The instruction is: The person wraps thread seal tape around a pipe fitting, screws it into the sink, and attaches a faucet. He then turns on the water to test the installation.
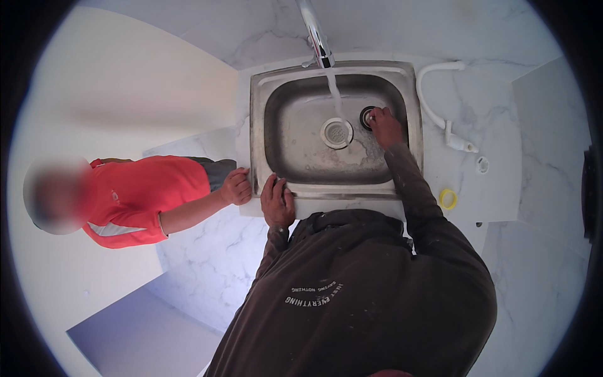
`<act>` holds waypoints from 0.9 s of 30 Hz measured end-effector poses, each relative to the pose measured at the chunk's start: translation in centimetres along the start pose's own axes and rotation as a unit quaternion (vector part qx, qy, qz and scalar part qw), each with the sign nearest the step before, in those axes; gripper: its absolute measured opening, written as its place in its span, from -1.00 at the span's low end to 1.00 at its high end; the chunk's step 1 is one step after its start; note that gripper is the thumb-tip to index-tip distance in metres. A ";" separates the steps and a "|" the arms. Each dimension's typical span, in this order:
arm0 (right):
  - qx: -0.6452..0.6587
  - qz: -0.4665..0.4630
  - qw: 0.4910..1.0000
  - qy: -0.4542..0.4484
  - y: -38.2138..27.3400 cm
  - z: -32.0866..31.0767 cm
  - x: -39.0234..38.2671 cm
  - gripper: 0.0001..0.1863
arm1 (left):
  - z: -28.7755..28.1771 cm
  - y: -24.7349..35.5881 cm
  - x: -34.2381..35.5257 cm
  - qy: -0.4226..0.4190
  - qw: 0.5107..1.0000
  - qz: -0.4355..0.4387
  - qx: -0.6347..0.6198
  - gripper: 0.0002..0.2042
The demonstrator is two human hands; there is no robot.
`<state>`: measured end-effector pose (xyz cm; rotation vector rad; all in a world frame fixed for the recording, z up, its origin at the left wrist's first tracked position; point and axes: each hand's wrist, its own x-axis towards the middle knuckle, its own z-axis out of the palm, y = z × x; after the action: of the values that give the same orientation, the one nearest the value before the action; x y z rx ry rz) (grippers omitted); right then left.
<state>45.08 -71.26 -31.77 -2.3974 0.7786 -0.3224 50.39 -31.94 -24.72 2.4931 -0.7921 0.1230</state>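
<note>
Water runs from a chrome faucet (321, 53) into a stainless steel sink (301, 144), falling by the round drain strainer (337, 132) in its floor. To the right of the drain, my right hand (385, 127) pinches a small round sink plug (365, 117) with a dark rim, low in the basin; my fingers cover part of it. My left hand (276, 202) lies on the front left rim of the sink, its fingers stretched out and holding nothing.
A person in a red shirt (151, 198) stands at the left, one hand (236, 186) at the sink's left edge. Right of the sink lie a white hose (422, 94) with a white fitting (461, 144), a small white ring (482, 165) and a yellow ring (448, 199) on the marbled counter.
</note>
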 end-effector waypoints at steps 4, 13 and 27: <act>0.003 0.015 1.000 -0.004 -0.3 0.3 -0.9 -0.77 | 0.0 0.0 0.1 0.004 1.000 0.009 0.010 -0.69; 0.039 0.035 0.998 0.017 -0.4 0.4 -1.3 -0.76 | -0.4 0.3 -0.8 0.000 1.000 -0.001 0.007 -0.71; 0.069 0.074 0.995 -0.022 -0.8 -0.3 -0.7 -0.69 | -0.2 0.2 -0.6 0.001 1.000 0.008 -0.001 -0.70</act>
<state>44.74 -70.49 -31.08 -2.1965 0.8793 -0.2543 49.82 -31.68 -24.65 2.4850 -0.8110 0.1318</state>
